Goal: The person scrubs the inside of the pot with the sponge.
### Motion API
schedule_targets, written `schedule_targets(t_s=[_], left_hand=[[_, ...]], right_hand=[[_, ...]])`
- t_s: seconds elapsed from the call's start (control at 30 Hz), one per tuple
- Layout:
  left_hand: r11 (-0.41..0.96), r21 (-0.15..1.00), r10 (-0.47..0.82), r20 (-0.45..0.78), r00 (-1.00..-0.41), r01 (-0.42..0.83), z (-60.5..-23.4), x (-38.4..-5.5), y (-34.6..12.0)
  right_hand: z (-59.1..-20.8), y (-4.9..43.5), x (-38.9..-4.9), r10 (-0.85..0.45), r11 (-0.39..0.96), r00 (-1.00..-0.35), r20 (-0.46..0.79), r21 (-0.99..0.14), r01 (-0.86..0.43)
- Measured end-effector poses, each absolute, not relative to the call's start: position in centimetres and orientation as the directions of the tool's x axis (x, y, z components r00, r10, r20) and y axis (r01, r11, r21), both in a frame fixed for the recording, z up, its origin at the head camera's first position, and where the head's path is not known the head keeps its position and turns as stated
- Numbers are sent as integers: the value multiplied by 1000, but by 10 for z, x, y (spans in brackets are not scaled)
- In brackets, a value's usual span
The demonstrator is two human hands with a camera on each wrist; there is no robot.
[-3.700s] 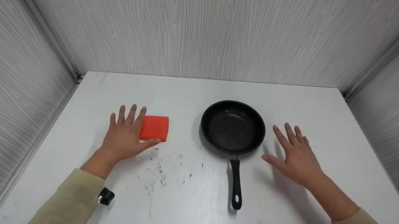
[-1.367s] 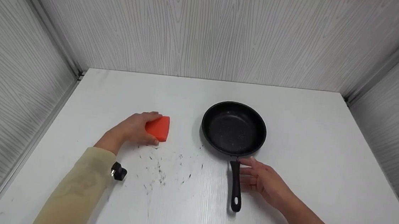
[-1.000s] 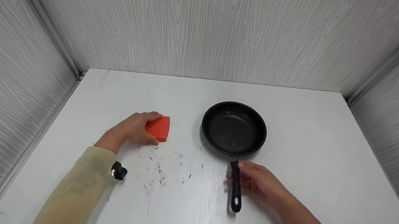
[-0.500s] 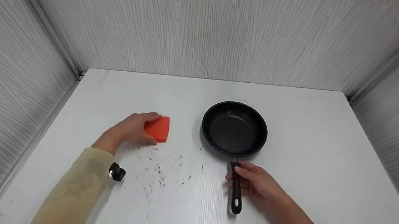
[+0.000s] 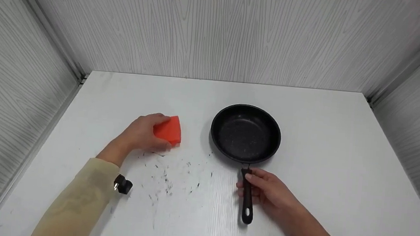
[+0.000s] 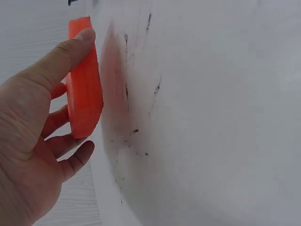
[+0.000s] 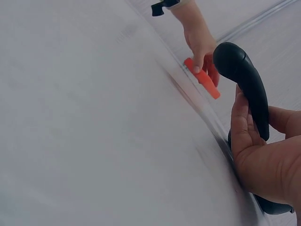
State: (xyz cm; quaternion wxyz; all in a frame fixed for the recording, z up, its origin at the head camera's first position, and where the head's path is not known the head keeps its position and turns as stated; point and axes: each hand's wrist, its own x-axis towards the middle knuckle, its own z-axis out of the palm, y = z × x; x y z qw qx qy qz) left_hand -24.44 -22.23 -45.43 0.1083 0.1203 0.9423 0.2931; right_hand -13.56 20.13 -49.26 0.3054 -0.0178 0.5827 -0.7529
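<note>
My left hand (image 5: pixel 142 133) grips a flat, square orange-red sponge (image 5: pixel 167 131) between thumb and fingers. In the left wrist view the sponge (image 6: pixel 84 101) is held just above the white surface, apart from its own reddish reflection. To the right, a black frying pan (image 5: pixel 245 134) sits upright with its handle (image 5: pixel 247 211) toward me. My right hand (image 5: pixel 273 192) holds that handle near the pan end, thumb on top and fingers underneath. In the right wrist view the curved handle (image 7: pixel 256 96) partly hides the fingers; most of the pan is out of sight there.
Dark smudges and crumb-like specks (image 5: pixel 167 182) lie on the white table (image 5: pixel 318 122) between the sponge and the pan handle. Grey wood-grain panels (image 5: pixel 216 32) enclose the back and both sides. A small black device (image 5: pixel 123 184) is attached at the left sleeve.
Both hands came in from spread poses; the left took hold of the sponge, the right the pan handle. In the last half second the sponge rose slightly and tilted. The pan stayed about in place.
</note>
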Motion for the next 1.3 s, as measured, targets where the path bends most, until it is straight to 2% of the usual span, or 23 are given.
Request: schedule_targets(t_s=[0.27,0.57,0.9,1.3], left_hand=[[765,591,331,-21,-943,255,-435,-240,-204],[717,616,391,30,-920,325,-412,-236,-177],[666,582,507,106,-855,467,-397,-240,-136],[647,548,588,85,-805,530,-399,-248,-92]], right_hand=[[-493,201,-135,-497,-136,-812,-306,-896,422],[-493,201,-134,-484,-157,-823,-297,-896,416],[-494,197,-133,-458,-177,-836,-302,-891,419],[-494,196,-133,-441,-210,-838,-322,-871,445]])
